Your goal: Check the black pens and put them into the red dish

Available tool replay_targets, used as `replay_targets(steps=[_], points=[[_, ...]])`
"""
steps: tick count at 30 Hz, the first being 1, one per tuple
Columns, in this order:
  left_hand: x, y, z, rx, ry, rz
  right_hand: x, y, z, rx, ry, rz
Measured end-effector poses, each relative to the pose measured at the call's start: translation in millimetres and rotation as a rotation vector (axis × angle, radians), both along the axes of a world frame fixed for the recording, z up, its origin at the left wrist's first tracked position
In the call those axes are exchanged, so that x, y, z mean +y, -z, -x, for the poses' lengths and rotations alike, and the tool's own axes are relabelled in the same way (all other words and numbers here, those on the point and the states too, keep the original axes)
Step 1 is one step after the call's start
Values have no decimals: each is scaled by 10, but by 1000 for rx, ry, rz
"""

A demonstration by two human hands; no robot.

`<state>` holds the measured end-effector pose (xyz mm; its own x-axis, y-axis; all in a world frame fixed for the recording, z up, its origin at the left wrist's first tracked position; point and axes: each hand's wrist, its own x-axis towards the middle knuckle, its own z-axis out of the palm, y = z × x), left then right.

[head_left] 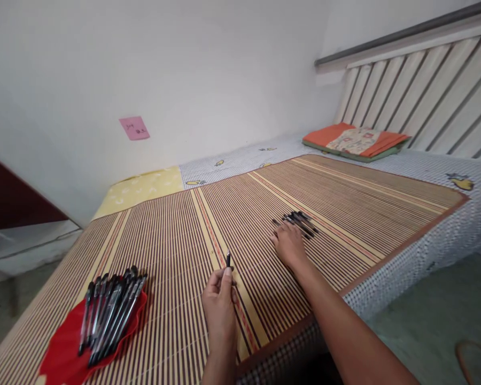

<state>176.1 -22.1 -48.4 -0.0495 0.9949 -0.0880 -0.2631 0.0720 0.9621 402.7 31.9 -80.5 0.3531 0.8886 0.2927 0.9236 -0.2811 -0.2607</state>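
My left hand point(219, 299) is closed round a thin black pen point(228, 259), whose tip sticks up above my fingers over the striped bamboo mat point(240, 214). My right hand point(289, 243) reaches out to a small heap of black pen parts point(299, 222) lying on the mat, with its fingers curled down onto the near end of the heap. Whether it grips one I cannot see. To my left, several black pens point(110, 310) lie side by side on a red cloth point(64, 347).
The mat covers a bed with a checked sheet point(444, 235). A folded orange cloth point(355, 141) lies by the slatted headboard point(425, 91). A pink note point(134, 128) sticks on the white wall. The floor drops off at the bed's right edge.
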Motion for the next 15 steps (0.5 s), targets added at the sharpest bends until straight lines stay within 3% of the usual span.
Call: replay_targets(steps=[3,15], points=[[7,-9,15,-23,-18,-11,-15,-56,32,3,24,-36],[-27,11,-19,5,21,20,-6,14,9,71,100,-55]])
